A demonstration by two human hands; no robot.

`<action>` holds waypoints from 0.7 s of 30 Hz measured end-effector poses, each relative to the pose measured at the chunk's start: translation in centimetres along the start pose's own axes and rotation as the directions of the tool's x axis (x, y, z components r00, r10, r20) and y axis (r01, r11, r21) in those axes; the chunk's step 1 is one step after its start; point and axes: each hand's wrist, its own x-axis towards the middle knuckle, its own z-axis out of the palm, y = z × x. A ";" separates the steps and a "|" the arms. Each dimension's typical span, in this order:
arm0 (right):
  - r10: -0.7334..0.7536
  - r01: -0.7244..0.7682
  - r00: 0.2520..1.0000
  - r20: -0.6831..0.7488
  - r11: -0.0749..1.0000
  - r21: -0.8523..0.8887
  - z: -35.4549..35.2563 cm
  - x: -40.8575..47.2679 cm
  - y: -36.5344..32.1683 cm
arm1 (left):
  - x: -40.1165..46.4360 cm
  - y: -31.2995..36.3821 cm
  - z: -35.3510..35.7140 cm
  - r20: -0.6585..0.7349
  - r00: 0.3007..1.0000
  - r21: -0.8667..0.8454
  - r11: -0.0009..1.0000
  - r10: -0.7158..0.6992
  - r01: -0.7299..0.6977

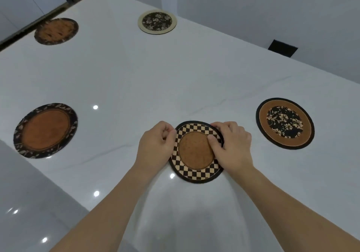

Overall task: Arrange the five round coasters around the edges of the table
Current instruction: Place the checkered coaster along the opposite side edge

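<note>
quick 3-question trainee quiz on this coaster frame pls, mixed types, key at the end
1. True or false: both hands touch the checkered coaster.
2. How many coasters lie on the table?
3. Which coaster lies nearest the right hand? A) pale-rimmed coaster B) floral-centre coaster C) leaf-rimmed coaster

Key
1. True: left hand at its left rim, right hand on its right side.
2. Five, counting the blurred far-left coaster.
3. B
</note>
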 end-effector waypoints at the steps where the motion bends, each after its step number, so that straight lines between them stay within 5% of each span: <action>1: -0.069 0.069 0.998 0.015 0.997 -0.028 0.4 -1.2 -0.3 | -1.9 -1.1 -0.8 0.017 0.999 0.058 0.998 0.033 -0.034; 8: -0.206 0.207 0.978 0.026 0.968 -0.141 1.3 -2.3 -0.9 | -4.9 -3.8 -1.2 -0.026 0.972 0.443 0.875 0.232 -0.197; 21: -0.211 0.212 0.977 0.018 0.975 -0.068 1.0 -2.1 -0.8 | -4.4 -4.8 -0.5 -0.056 0.960 0.580 0.791 0.275 -0.193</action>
